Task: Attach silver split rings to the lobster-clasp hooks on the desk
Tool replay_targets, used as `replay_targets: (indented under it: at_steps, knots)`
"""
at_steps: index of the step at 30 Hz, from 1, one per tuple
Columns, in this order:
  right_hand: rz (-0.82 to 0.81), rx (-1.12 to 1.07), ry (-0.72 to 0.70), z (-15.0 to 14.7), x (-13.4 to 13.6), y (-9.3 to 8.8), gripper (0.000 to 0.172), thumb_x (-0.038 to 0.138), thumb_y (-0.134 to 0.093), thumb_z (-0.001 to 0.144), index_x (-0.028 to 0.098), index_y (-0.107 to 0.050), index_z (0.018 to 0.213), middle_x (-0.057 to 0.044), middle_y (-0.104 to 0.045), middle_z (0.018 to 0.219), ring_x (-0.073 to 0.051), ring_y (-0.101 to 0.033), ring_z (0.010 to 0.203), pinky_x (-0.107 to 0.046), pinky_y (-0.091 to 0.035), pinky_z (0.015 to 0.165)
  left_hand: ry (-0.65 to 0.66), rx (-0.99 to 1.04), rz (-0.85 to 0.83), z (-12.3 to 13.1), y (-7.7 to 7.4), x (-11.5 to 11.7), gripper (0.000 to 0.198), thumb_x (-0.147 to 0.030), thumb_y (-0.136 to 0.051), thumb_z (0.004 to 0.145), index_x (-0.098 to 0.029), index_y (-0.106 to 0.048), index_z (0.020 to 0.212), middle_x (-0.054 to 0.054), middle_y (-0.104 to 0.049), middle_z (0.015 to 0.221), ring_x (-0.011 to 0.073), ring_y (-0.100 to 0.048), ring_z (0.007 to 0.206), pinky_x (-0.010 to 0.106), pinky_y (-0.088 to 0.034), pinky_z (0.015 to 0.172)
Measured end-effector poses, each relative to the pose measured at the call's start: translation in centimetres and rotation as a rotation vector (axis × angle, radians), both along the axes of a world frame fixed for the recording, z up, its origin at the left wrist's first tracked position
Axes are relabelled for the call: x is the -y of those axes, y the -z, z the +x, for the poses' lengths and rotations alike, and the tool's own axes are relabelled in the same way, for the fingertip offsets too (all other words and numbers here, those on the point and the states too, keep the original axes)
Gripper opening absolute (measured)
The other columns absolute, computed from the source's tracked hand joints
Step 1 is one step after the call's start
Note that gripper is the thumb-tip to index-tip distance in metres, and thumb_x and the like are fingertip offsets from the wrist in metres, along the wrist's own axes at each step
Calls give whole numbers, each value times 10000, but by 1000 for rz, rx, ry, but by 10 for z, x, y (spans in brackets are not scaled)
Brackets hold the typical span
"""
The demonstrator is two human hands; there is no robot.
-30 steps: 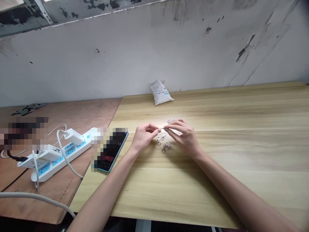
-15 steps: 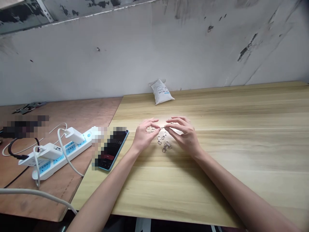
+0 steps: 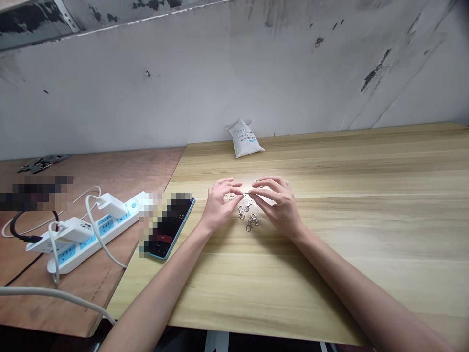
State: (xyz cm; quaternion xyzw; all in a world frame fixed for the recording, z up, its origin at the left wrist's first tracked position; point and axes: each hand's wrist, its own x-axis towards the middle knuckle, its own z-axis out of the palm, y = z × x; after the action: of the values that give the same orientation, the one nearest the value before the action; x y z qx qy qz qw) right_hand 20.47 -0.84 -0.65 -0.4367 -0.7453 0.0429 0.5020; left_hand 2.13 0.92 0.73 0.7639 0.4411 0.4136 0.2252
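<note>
Two bare forearms reach in from the bottom of the view and meet over a light wooden worktop. The left hand and right hand are raised just above the surface, with their fingers curled toward each other. Together they form the grip, pressed closed at the fingertips, pinching a small metal piece between them. The piece is too small to make out clearly.

Directly below the grip, a few metal swivel clasps lie loosely on the worktop, some touching one another. Small metal rings sit just beside the left hand's fingers, and another small metal item lies just beyond the right hand's fingers.

Well beyond the grip, a white plastic bag with a printed label leans against a scuffed white wall. To the left of the grip, a phone lies on the worktop near its edge, with its lit screen partly pixelated. Farther left, on a darker wooden board, lies a white power strip with two white chargers plugged into it and cables looping around it.
</note>
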Motion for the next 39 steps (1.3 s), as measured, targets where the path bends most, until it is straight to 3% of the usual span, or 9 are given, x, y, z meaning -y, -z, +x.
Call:
replay_targets:
  at_steps: [10,21,26,31,36,39]
  knots:
    - [-28,-3,-62,0,-3,4,170,271,-606,904,342,-759,917,-1,-751,867,-215,-646,913,-431,-378,927,-5,-42,20,1,1,0,41,-244,-661,838,-238,-684,804,28,-733,981,249,-578,1042,460,-355,997]
    - [-22,59,11,-8,-1,8,128,228,-614,875,278,-731,858,-1,-755,842,-218,-617,817,-403,-387,813,-84,123,-79,2,5,-2,60,-269,-673,819,-224,-703,794,40,-717,931,235,-589,1023,396,-414,963]
    - [-180,-27,28,-14,2,12,105,232,-641,835,254,-713,761,-13,-743,785,-221,-617,787,-420,-390,826,-138,244,-192,8,13,-2,121,-310,-670,819,-193,-699,819,51,-704,927,219,-614,987,358,-444,929]
    - [-432,-259,-87,-16,5,6,150,301,-626,849,232,-735,772,-38,-738,794,-215,-648,787,-356,-472,707,16,392,-353,10,15,-2,191,-347,-724,766,-170,-686,827,55,-708,900,184,-646,860,303,-495,816]
    - [-448,-314,-197,-16,6,3,155,305,-630,841,216,-730,762,-40,-724,767,-198,-627,757,-315,-487,660,10,447,-355,9,11,-2,190,-322,-765,727,-162,-683,788,48,-702,851,170,-646,847,286,-495,816]
    - [-449,-329,-220,-16,7,2,163,322,-632,842,213,-730,770,-38,-716,767,-190,-609,754,-305,-484,661,24,568,-426,9,10,-2,286,-315,-809,679,-169,-667,880,27,-699,831,158,-654,806,280,-503,786]
